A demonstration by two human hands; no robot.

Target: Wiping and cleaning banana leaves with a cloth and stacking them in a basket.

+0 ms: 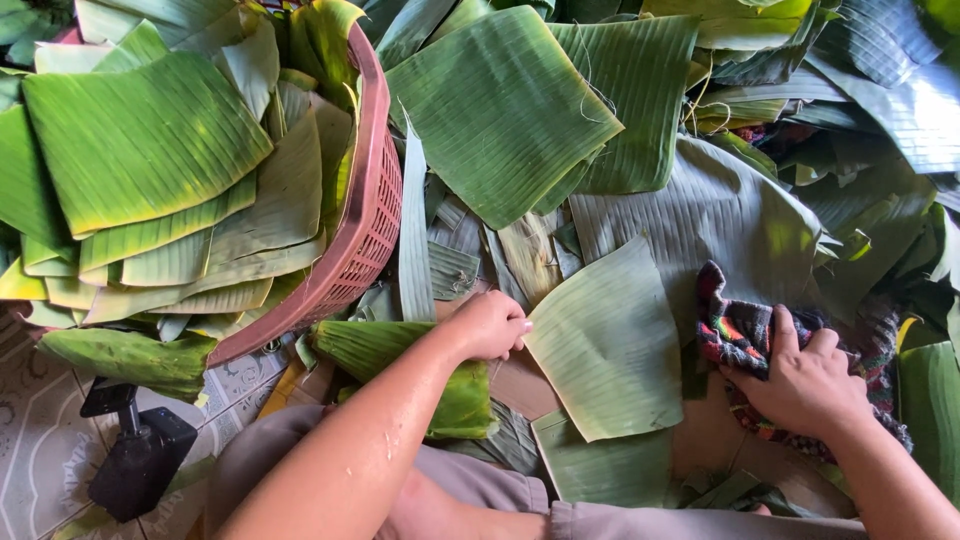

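The left hand [490, 325] pinches the near-left edge of a pale banana leaf piece [608, 345] lying flat in the middle; the right hand [805, 385] grips a bunched multicoloured cloth [740, 335] at the leaf's right edge. To wipe it well, I'd pin that corner firmly and stroke along the ribs, not across, lest it split. A pink basket [375, 215] of stacked leaves stands far left

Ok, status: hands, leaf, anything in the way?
Left hand pinning edge of pale banana leaf piece. Right hand gripping multicoloured cloth beside it. Pink basket of cut leaves left, loose leaves all around.
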